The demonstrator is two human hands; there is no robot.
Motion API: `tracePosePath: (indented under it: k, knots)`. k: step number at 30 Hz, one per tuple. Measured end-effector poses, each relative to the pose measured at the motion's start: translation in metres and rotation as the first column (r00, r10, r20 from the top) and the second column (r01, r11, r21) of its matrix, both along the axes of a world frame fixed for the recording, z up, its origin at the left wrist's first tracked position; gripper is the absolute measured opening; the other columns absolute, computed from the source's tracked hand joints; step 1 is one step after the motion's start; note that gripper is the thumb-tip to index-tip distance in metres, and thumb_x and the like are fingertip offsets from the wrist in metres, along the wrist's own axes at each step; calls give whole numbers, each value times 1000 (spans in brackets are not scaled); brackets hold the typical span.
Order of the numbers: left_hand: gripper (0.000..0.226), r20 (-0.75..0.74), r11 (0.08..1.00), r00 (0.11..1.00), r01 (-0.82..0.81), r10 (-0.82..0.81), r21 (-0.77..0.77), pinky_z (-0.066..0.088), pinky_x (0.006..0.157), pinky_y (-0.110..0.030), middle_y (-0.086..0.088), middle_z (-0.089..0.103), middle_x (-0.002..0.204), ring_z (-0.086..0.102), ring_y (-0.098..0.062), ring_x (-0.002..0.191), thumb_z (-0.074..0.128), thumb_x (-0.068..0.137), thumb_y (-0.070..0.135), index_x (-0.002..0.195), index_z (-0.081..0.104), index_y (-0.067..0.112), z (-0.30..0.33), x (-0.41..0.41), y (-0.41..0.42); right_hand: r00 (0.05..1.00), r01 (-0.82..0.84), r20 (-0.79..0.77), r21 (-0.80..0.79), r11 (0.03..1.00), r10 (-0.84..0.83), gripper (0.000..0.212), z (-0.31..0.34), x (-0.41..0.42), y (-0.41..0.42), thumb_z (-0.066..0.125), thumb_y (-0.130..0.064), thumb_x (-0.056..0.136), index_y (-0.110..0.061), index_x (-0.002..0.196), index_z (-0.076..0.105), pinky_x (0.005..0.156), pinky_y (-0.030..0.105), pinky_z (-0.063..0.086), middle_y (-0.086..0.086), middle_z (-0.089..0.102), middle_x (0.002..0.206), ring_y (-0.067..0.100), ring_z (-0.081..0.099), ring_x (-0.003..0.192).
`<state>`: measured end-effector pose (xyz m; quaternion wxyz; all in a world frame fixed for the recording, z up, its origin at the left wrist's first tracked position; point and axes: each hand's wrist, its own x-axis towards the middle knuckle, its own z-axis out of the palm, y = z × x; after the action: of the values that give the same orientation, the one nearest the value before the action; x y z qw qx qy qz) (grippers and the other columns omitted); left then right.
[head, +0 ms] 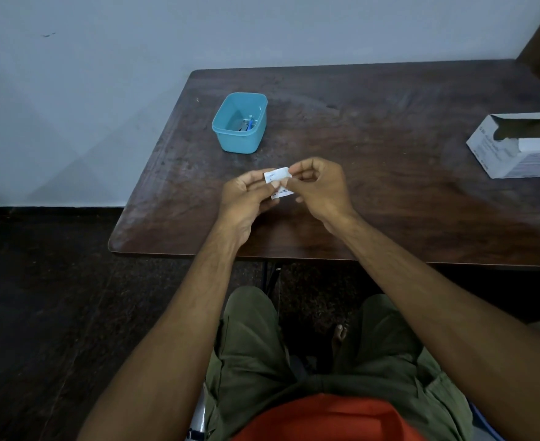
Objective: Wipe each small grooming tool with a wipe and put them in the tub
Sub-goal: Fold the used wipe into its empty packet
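Just nearer the person than the blue tub (240, 124), above the dark wooden table (373, 198), both hands meet around a small white wipe sachet (276, 174). The left hand (246, 198) pinches the sachet's left end between thumb and fingers, and the right hand (318, 186) pinches its right end, so the packet's long axis runs roughly left to right between the two grips, slightly tilted. A second white strip shows just below the fingers; whether it is a torn flap of the same sachet or a separate piece lying on the table cannot be told.

The tub stands up and to the left of the hands, near but clearly apart from them, and closer to the left hand than to the right. Inside it lie small grooming tools (248, 123), something metallic with a blue part; their exact kind is too small to make out. No loose tool shows on the table outside the tub.

Far to the right of the tub, at the table's edge, sits an opened white cardboard box (516, 148), probably the sachets' source.

The step in hand looks like tearing the sachet open: with each hand gripping an opposite end, the pull would go across the short side. Any tool needing a wipe would then have to come from the tub, the left hand's side.
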<state>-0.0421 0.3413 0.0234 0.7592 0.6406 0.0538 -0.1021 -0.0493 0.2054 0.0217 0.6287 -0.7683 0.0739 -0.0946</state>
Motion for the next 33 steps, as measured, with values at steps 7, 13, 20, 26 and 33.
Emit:
tracePosePath:
  k: [7,13,20,26,33]
  knots:
    - [18,49,998,998,23,-26,54,55,64,-19,-5,68,84,66,-9,76,64,85,-5,93,70,11,-1,-2,-11,990,-130,-54,51,990,133,15,1,-7,-18,71,-3,83,-13,93,68,54,23,54,3,66,80,10,65,71]
    - [18,-27,996,996,88,-89,-25,55,64,-18,-11,64,89,64,-12,78,60,86,-7,86,68,9,2,-8,-21,986,-158,-47,85,984,162,16,3,-15,-37,70,1,83,-14,82,71,57,23,56,5,68,81,11,66,69]
    - [22,-112,996,992,47,-56,-82,56,65,-19,-10,70,82,67,-13,78,52,88,-8,81,70,3,0,-13,-28,982,-167,-60,162,973,178,17,0,-25,-46,63,9,85,-6,82,72,71,24,58,6,70,85,14,69,78]
    - [14,-176,989,982,40,-66,-144,58,77,-23,-7,72,86,69,-12,80,56,92,7,92,70,5,1,-17,-37,992,-116,-41,131,985,123,24,-3,-29,-50,60,9,85,-11,80,72,75,28,59,8,72,84,15,69,80]
    - [17,-191,992,979,45,-68,-121,58,68,-19,-11,70,93,68,-11,78,66,85,-1,102,65,1,-2,-20,-48,996,-82,-33,142,986,88,22,-9,-33,-57,61,8,85,-10,82,73,77,31,59,6,72,85,15,70,80]
